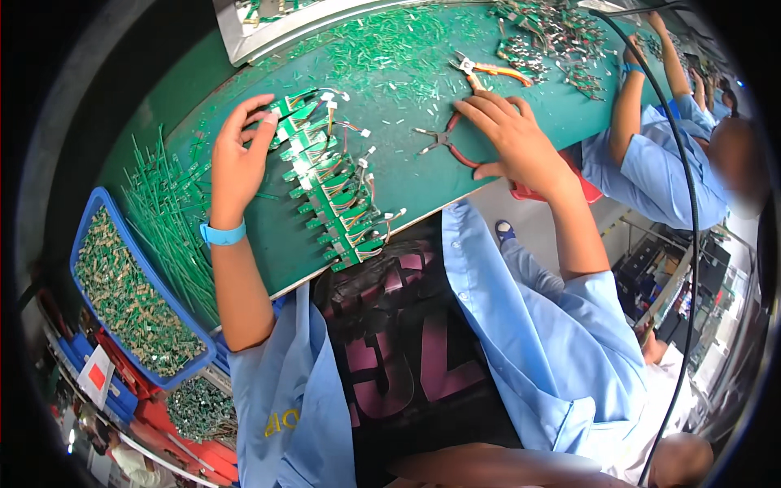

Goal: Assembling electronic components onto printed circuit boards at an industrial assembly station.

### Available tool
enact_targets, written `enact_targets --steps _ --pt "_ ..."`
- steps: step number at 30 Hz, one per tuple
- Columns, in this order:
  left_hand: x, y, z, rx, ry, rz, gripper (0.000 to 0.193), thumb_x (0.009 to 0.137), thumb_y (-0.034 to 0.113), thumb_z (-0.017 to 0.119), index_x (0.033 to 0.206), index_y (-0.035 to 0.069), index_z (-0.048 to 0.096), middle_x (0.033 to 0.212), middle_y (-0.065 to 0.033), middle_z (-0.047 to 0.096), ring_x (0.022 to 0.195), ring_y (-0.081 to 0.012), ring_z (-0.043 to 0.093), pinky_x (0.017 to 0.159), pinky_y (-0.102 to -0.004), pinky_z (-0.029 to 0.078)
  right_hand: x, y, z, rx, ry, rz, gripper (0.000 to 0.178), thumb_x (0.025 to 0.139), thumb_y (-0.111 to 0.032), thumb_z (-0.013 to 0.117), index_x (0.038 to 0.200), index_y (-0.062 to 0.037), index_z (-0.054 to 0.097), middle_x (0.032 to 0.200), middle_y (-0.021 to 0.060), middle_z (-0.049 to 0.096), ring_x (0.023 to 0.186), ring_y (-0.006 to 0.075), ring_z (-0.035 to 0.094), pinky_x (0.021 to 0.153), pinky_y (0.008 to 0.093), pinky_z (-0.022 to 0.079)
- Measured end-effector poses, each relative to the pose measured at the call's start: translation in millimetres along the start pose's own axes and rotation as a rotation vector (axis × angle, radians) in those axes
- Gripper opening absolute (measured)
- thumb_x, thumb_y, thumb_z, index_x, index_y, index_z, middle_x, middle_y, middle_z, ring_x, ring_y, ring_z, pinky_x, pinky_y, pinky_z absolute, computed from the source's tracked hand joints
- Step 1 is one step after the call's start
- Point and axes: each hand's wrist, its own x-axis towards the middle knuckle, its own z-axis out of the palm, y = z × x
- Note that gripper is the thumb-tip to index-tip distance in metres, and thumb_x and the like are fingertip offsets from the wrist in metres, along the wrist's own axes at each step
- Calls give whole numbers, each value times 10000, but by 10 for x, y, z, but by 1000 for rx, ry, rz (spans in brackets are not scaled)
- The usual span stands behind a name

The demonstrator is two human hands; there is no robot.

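A long panel of small green circuit boards (317, 183) lies on the green table in front of me, with short coloured wires and white connectors along its right side. My left hand (244, 146) pinches its far end between thumb and fingers. To the right, my right hand (521, 142) reaches over a pair of red-handled cutters (443, 140), its fingers stretched out. The thumb is close to the lower red handle; whether it touches is unclear. Just beyond the fingertips lie orange-handled cutters (488, 71).
Green offcuts (390, 49) litter the far table, beside a heap of wired boards (553, 41). Thin green strips (167, 211) pile up at left, next to a blue bin (207, 358) of small parts. A black cable (691, 211) hangs at right, where co-workers (651, 163) sit.
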Motion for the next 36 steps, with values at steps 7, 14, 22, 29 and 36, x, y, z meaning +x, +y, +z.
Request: enact_targets --steps 7,14,22,29,36 --pt "-557 194 270 298 208 508 463 941 78 796 1397 62 723 1289 -108 733 1154 -291 683 1039 -408 553 -74 640 198 -39 263 165 1052 713 -427 974 1610 -120 519 1591 118 590 1536 329 507 1215 523 393" --pt "-1605 6 458 480 -143 529 595 839 305 908 1368 105 723 1513 -75 653 1469 -317 574 1252 -564 367 155 577 165 -22 108 301 732 859 -212 835 1523 -56 568 1430 145 676 1255 373 667 1066 461 511" --pt "-1698 -219 621 371 -43 501 614 845 320 907 1388 111 712 1624 -90 601 1609 -322 470 1309 -592 296 -5 -637 -666 392 -33 -8 533 818 -37 698 1350 0 690 1198 170 709 1020 364 675 912 426 552" --pt "-1691 -422 712 365 -11 602 483 859 280 894 1293 126 749 1519 -53 650 1516 -286 542 1290 -590 309 -35 -1330 -611 -23 -93 -285 515 799 -133 798 1296 -38 704 1158 104 662 1010 287 633 922 397 506" --pt "-1735 -489 736 389 31 661 358 847 261 891 1162 132 781 1385 -16 678 1346 -245 611 1270 -568 321 -195 -1521 -581 -252 -127 -336 604 780 -162 841 1353 -35 695 1206 95 661 1030 272 631 928 382 500"
